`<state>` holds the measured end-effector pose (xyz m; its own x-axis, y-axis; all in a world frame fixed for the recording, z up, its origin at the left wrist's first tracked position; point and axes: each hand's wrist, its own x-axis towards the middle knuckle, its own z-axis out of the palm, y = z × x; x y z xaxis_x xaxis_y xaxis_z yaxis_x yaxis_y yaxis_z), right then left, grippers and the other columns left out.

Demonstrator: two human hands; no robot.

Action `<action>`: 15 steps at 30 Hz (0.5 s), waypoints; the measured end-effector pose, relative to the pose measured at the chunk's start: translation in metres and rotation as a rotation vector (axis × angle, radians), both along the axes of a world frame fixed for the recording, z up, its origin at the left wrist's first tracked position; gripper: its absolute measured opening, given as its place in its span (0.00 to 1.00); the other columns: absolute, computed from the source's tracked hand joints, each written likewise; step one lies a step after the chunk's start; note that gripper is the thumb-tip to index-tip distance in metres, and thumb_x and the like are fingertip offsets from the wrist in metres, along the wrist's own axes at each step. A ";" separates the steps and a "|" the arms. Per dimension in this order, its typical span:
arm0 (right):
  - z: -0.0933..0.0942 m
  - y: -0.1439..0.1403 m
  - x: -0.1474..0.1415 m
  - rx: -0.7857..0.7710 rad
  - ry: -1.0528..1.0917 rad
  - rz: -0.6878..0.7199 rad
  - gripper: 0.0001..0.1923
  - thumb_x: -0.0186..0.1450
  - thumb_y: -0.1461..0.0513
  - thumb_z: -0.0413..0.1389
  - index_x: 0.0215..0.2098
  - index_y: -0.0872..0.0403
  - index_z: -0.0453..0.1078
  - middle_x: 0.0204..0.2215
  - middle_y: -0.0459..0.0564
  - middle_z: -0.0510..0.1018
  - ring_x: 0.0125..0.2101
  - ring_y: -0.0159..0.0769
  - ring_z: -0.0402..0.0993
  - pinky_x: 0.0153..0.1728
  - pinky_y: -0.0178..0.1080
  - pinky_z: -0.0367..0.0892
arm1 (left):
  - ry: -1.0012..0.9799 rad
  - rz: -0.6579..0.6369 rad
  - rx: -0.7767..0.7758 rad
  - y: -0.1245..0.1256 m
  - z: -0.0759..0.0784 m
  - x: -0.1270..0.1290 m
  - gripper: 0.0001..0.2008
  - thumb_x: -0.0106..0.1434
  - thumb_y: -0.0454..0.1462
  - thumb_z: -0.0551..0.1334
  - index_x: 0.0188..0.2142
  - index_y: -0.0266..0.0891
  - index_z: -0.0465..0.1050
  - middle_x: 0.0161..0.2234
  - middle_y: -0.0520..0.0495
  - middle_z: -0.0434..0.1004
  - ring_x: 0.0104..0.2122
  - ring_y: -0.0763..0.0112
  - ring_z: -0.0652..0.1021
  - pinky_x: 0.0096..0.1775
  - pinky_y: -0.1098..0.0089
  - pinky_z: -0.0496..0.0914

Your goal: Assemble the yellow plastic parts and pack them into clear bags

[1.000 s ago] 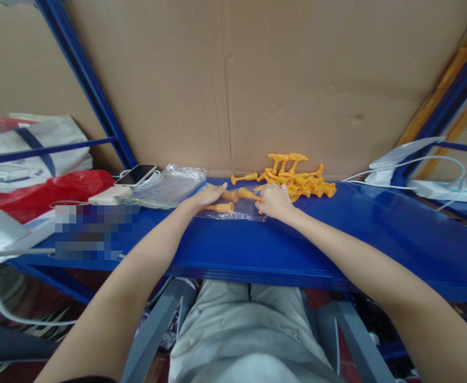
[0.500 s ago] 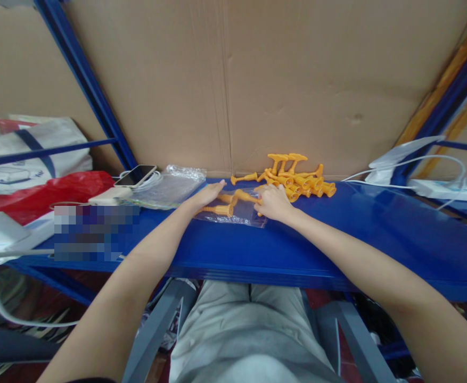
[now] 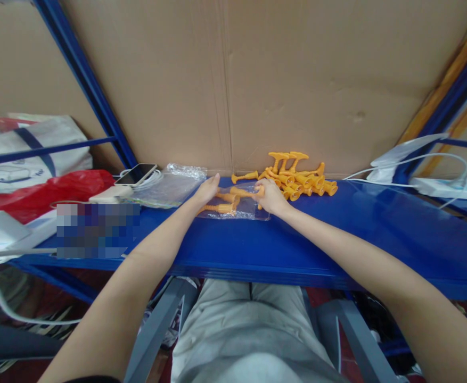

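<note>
A small clear plastic bag [image 3: 241, 210] lies on the blue shelf [image 3: 337, 234] with a few orange plastic pieces [image 3: 223, 205] inside it. My left hand [image 3: 206, 192] presses on the bag's left end, fingers stretched toward the back. My right hand [image 3: 269, 196] grips the bag's right end, fingers curled over its far corner. A pile of several more orange pieces [image 3: 297, 175] lies just behind and to the right of my right hand, against the cardboard wall.
A stack of clear bags [image 3: 169, 183] lies left of my left hand, with a phone [image 3: 136, 174] and white cable beside it. A red bag [image 3: 37, 194] sits further left. White power strips and cables [image 3: 436, 183] lie at the right end. Cardboard [image 3: 257, 80] backs the shelf.
Both hands have slid a little toward the back of the shelf with the bag. The orange pieces now lie inside the bag, closer together.
</note>
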<state>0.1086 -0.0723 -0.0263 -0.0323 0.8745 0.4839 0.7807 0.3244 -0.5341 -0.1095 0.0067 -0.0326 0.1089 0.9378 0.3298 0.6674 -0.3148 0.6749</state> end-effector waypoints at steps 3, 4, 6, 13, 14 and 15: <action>-0.006 0.006 0.000 -0.136 0.348 0.025 0.18 0.54 0.71 0.63 0.41 0.54 0.67 0.37 0.49 0.76 0.41 0.40 0.77 0.49 0.46 0.71 | -0.052 0.040 -0.039 0.001 -0.003 0.000 0.29 0.73 0.47 0.42 0.58 0.31 0.69 0.62 0.35 0.67 0.64 0.58 0.66 0.62 0.62 0.60; -0.007 0.006 -0.001 -0.222 0.484 0.056 0.17 0.54 0.71 0.63 0.39 0.53 0.66 0.34 0.46 0.76 0.38 0.38 0.78 0.46 0.44 0.73 | -0.070 0.041 -0.048 0.000 -0.004 0.000 0.29 0.73 0.47 0.42 0.58 0.31 0.69 0.63 0.35 0.67 0.64 0.59 0.66 0.62 0.62 0.60; -0.007 0.004 -0.003 -0.415 0.734 0.134 0.16 0.55 0.74 0.61 0.35 0.52 0.62 0.29 0.44 0.74 0.32 0.35 0.78 0.42 0.41 0.75 | -0.101 0.040 -0.065 -0.001 -0.004 0.000 0.28 0.73 0.48 0.43 0.57 0.33 0.70 0.63 0.36 0.67 0.64 0.58 0.66 0.62 0.62 0.60; 0.013 0.002 -0.018 -0.625 0.991 0.183 0.15 0.62 0.79 0.51 0.30 0.54 0.61 0.24 0.42 0.74 0.27 0.26 0.77 0.40 0.34 0.76 | -0.222 0.007 -0.146 -0.004 -0.003 0.001 0.31 0.72 0.52 0.42 0.58 0.34 0.69 0.63 0.38 0.68 0.64 0.59 0.66 0.61 0.64 0.62; 0.016 0.004 -0.020 -0.632 0.977 0.173 0.13 0.63 0.78 0.51 0.31 0.55 0.62 0.23 0.43 0.74 0.26 0.26 0.77 0.39 0.35 0.77 | -0.233 0.009 -0.154 -0.004 -0.002 0.001 0.31 0.72 0.53 0.42 0.58 0.33 0.68 0.64 0.38 0.66 0.65 0.59 0.65 0.62 0.64 0.61; 0.018 0.007 -0.022 -0.647 0.958 0.166 0.12 0.64 0.77 0.51 0.32 0.56 0.63 0.23 0.43 0.74 0.24 0.27 0.76 0.38 0.36 0.77 | -0.242 0.011 -0.161 -0.003 -0.001 0.001 0.32 0.72 0.53 0.42 0.59 0.33 0.67 0.65 0.37 0.64 0.65 0.60 0.64 0.63 0.64 0.59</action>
